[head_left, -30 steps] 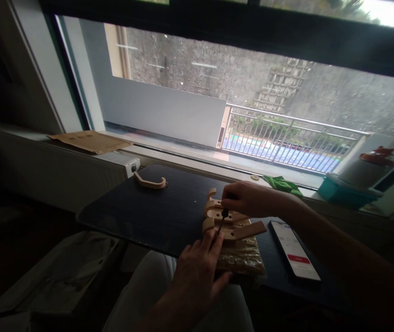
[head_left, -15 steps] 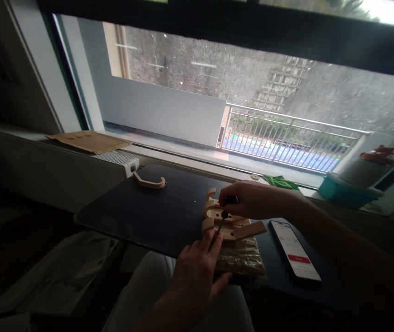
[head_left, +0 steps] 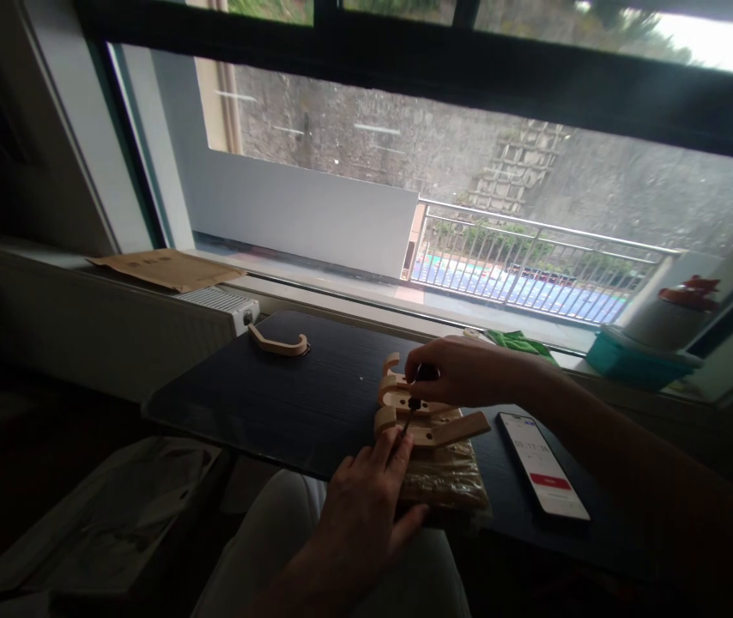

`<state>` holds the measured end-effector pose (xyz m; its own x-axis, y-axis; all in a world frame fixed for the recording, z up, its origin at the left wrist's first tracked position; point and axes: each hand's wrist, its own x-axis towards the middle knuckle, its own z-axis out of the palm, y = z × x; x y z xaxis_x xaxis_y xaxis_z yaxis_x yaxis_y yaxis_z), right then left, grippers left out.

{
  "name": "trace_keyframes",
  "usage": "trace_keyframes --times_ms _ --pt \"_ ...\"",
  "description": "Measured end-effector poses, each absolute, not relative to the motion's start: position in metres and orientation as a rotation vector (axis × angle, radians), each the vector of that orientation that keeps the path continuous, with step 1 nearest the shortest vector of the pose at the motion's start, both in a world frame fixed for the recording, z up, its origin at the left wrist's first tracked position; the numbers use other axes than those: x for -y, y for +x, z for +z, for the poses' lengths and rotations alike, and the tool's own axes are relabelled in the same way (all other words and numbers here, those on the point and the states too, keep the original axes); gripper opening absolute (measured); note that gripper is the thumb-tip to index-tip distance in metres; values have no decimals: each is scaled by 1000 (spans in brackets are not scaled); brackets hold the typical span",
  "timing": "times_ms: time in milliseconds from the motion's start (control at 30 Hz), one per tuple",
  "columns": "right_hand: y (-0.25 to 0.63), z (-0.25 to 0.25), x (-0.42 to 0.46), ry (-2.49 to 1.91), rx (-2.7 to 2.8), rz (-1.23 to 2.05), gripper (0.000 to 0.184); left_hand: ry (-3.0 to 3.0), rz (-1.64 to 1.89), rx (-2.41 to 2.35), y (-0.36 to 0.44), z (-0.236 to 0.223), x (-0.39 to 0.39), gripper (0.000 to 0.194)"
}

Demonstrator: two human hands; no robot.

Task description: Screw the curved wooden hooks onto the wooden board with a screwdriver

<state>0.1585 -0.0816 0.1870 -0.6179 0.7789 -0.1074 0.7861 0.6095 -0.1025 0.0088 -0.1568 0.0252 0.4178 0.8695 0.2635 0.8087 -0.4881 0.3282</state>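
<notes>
Several pale wooden hooks [head_left: 434,436] lie side by side on a plastic-wrapped slab [head_left: 447,481] at the table's near edge. My right hand [head_left: 453,369] is closed around the dark handle of a screwdriver [head_left: 413,407], which tilts down towards the nearest hook. At the shaft's lower end, fingertips of my left hand [head_left: 366,489] press against that hook, with the thumb apart at the slab's near side. Those fingers cover the screwdriver's tip and whatever it touches. Another wooden hook [head_left: 280,345] lies alone at the table's far left.
The dark table [head_left: 244,403] stands against the window sill. A phone [head_left: 543,468] with a running timer lies right of the slab. On the sill are a green cloth [head_left: 521,343] and a teal container [head_left: 633,356]; a brown envelope [head_left: 166,268] rests left.
The view has shifted slightly. Both hands keep their places at the screwdriver and the nearest hook, and I see no clear movement of the hooks.
</notes>
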Motion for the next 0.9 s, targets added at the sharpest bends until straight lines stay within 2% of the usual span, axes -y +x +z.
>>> trace_keyframes --times_ms 200,367,600,900 --pt "162 184 77 1240 -2827 -282 20 2495 564 -1519 10 28 157 64" --pt "161 177 75 1341 -2826 -323 21 2491 569 -1511 9 30 157 66" --pt "158 180 75 1354 -2812 -229 24 2493 560 -1523 10 29 157 64" --pt "166 187 79 1273 -2768 -312 17 2478 546 -1501 9 28 157 66"
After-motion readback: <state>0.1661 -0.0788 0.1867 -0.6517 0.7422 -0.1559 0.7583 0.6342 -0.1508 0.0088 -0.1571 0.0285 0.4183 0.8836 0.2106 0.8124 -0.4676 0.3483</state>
